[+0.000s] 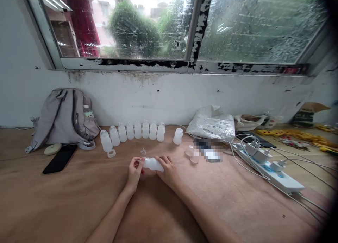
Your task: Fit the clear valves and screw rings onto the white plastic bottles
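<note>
Wooden tabletop (pixel 71 204); bottle (pixel 152 164) sideways, neck leftward.

A smooth, translucent white bottle (pixel 151 163), pinched in at the middle, lies on its side between the left fingers (pixel 139 165) and the right fingers (pixel 162 160), sloping slightly down toward the right ones. Its narrower end is at the left fingertips, which partly hide it; its broader end is under the right fingers, with the waist bare between.
</note>
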`<act>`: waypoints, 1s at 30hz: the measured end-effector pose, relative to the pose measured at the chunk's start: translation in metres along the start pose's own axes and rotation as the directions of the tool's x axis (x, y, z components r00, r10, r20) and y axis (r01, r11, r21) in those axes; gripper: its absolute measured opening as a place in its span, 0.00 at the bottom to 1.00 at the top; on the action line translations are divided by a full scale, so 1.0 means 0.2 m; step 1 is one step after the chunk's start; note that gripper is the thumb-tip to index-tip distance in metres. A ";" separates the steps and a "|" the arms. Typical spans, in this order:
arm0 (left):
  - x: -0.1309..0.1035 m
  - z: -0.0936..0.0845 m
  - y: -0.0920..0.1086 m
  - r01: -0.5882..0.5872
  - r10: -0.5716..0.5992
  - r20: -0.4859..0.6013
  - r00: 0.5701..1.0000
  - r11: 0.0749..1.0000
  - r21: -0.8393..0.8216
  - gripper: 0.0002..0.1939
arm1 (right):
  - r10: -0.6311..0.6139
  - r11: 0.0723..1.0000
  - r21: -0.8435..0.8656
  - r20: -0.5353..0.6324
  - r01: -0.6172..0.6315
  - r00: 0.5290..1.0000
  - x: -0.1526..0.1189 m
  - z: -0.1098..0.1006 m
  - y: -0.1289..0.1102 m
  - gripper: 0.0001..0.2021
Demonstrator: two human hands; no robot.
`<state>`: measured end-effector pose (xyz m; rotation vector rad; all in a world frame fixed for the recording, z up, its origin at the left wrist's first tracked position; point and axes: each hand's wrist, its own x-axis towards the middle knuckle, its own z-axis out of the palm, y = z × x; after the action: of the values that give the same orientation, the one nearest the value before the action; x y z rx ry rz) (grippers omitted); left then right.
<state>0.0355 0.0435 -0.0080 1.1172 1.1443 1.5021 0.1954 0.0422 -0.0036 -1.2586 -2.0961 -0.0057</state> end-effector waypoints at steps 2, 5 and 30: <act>0.00 0.00 0.00 0.006 -0.006 0.007 1.000 1.000 0.002 0.17 | -0.003 1.000 0.010 0.002 0.003 1.000 0.00 0.00 0.00 0.28; 0.00 -0.01 0.01 0.031 -0.030 0.013 0.999 0.999 -0.013 0.18 | 0.004 0.999 0.053 -0.015 -0.004 1.000 -0.01 0.01 0.01 0.26; 0.06 -0.10 0.04 0.119 -0.087 0.134 0.987 0.961 -0.251 0.20 | -0.013 0.993 0.116 -0.014 0.015 1.000 -0.02 0.02 -0.03 0.20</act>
<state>0.0140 0.0504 -0.0024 0.9420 0.8800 1.4348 0.1906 0.0377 -0.0066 -1.1713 -2.0628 0.1003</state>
